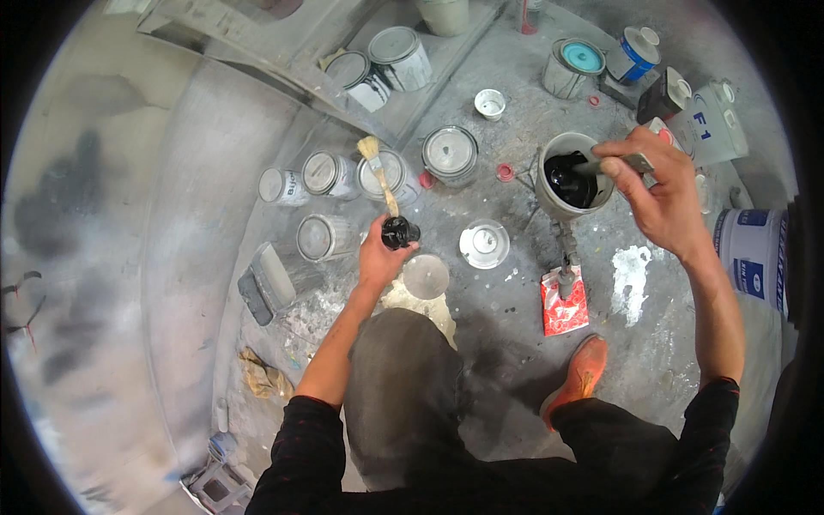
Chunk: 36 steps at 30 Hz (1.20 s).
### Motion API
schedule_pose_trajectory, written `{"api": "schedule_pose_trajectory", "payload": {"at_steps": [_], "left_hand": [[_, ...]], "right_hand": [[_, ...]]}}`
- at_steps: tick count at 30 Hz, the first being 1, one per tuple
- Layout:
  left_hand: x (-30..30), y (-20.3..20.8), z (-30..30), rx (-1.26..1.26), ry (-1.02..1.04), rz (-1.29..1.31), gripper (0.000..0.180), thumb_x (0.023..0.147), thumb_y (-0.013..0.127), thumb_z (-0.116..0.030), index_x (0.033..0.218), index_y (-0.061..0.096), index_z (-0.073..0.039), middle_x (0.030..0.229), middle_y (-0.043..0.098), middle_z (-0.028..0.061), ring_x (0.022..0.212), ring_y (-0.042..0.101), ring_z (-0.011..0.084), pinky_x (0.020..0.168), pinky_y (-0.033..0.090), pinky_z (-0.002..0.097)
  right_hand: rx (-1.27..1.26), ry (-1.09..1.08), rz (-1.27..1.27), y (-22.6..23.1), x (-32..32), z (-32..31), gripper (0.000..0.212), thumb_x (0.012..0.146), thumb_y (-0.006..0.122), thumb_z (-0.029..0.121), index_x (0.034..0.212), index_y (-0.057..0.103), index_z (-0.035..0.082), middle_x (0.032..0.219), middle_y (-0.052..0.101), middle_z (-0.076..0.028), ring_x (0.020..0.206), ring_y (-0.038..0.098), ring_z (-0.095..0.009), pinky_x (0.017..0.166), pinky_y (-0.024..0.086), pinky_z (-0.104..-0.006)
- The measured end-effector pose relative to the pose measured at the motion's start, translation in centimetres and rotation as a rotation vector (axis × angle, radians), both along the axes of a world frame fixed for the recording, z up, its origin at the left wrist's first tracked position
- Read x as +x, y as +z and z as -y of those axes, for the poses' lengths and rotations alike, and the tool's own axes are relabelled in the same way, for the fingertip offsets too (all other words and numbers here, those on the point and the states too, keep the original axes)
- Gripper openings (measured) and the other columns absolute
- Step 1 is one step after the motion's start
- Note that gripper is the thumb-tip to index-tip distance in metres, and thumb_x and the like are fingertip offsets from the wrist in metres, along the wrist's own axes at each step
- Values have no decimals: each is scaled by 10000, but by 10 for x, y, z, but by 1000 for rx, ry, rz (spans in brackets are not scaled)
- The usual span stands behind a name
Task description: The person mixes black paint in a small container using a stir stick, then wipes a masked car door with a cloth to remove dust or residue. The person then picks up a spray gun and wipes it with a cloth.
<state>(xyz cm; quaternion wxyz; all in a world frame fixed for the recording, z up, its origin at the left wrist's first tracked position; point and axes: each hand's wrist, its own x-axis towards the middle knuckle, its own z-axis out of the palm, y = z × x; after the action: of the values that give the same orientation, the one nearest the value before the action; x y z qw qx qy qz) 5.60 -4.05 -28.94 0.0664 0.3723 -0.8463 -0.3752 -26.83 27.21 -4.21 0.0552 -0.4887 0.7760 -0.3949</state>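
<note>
My right hand point(659, 196) pinches a flat stirring stick point(639, 161) above a white plastic bucket point(549, 202). The stick's lower end dips into glossy black paint point(568, 180) in the bucket. Over to the left, my left hand point(378, 257) grips a small black container point(399, 233); its contents cannot be made out. Just beyond that hand, a paintbrush point(371, 153) with pale bristles lies across a lidded paint can point(396, 174), its handle pointing toward the container. Below the hand, a round translucent lid point(426, 276) rests on a cream-coloured spill.
Several lidded cans, including one grey-topped can point(450, 153), stand on the stained floor. A white lid point(484, 244) lies between my hands. Near my orange shoe point(585, 365) is a red packet point(565, 311). Jugs point(711, 124) and a large tub point(745, 253) line the right; a shelf point(257, 47) is far left.
</note>
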Motion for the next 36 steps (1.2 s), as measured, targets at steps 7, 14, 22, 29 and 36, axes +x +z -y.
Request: {"api": "schedule_pose_trajectory", "payload": {"at_steps": [7,14,22,29,36], "left_hand": [[-25,-2,-9,-126,-144,185,932,711,974,-427,1471,555,-88,1171,761,196,1076,729,428,924,586,486],[-22,-17,4,-214,-323,260,1089,710,965,-424,1609,401,-186,1373,653,145,1199,677,384,920,572,487],[28,4,2,-85,-106,69,818,828,892,-184,1551,512,-132,1257,696,130,920,721,326,783,570,432],[37,64,-22,-107,-191,-42,597,853,863,-118,1411,654,-98,1170,724,91,752,639,193,702,548,322],[-56,43,-39,-233,-746,182,738,773,846,-268,1441,598,-75,1358,638,130,1319,547,340,1097,435,483]], "right_hand": [[-118,-133,292,-1,-4,0,287,1067,687,267,1125,779,2,871,677,-42,771,616,-107,698,499,-307],[-11,-146,603,3,-5,3,291,1036,745,298,1058,781,10,840,700,-36,797,624,-93,676,509,-309],[54,35,81,7,-7,3,201,1013,743,218,1088,798,40,808,671,-74,712,628,-173,638,495,-343],[-138,15,-71,0,-5,8,206,1031,724,227,1023,785,30,776,633,-48,678,597,-157,614,473,-324],[-191,-124,174,-1,-2,19,207,1019,746,210,1029,773,5,800,647,-70,709,617,-151,630,480,-335]]}}
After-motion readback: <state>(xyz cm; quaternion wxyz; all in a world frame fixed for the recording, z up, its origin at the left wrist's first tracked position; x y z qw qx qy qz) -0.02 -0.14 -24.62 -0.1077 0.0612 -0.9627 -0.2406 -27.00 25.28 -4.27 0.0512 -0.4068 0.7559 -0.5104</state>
